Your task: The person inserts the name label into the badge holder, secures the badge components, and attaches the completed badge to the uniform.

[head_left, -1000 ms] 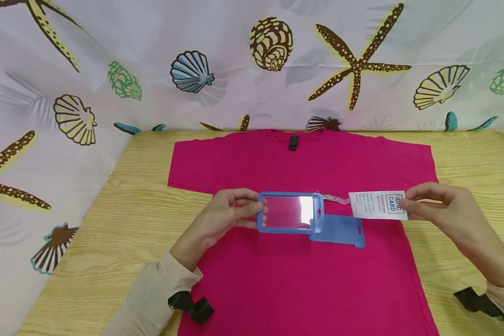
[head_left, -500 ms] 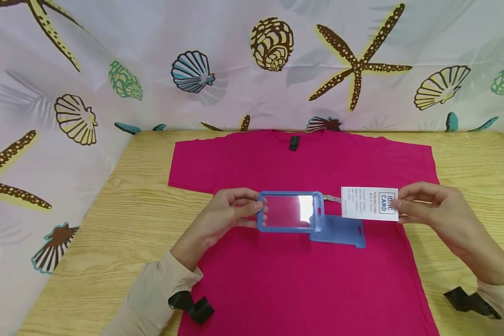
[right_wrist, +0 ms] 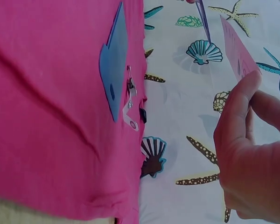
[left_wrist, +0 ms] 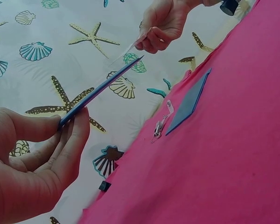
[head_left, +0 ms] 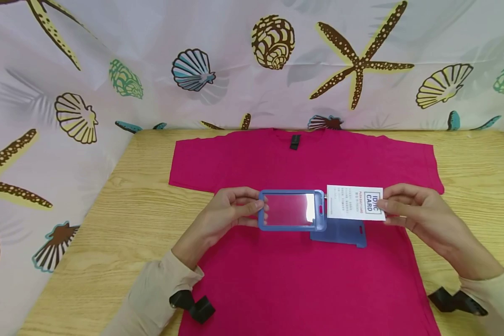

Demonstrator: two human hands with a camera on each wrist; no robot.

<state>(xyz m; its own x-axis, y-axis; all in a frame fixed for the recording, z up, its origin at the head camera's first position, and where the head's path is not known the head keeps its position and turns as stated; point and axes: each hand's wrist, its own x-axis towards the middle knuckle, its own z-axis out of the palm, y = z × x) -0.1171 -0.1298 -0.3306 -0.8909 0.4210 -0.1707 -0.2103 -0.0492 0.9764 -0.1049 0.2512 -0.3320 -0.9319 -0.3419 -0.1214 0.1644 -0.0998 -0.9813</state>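
My left hand (head_left: pixel 222 219) pinches the left end of a blue badge holder frame (head_left: pixel 291 229) with a clear window, held above the pink shirt. My right hand (head_left: pixel 428 221) pinches a white paper card (head_left: pixel 348 203) printed "ID/IC CARD" by its right end. In the head view the card's left edge lines up close beside the frame's slotted end; the right wrist view shows a gap between them. A blue back cover (head_left: pixel 340 233) lies on the shirt, partly hidden by the card. Beside it sits a metal clip with a strap (left_wrist: pixel 161 123), mostly hidden in the head view.
The pink T-shirt (head_left: pixel 277 280) lies flat on a wooden table (head_left: pixel 109 196), its black neck label (head_left: pixel 294 142) at the far edge. Behind and to the left hangs a white curtain (head_left: pixel 231 42) with shell and starfish prints.
The right hand has carried the card leftward to the frame's slotted end, covering the clip and more of the back cover. The left hand and frame have stayed nearly still.
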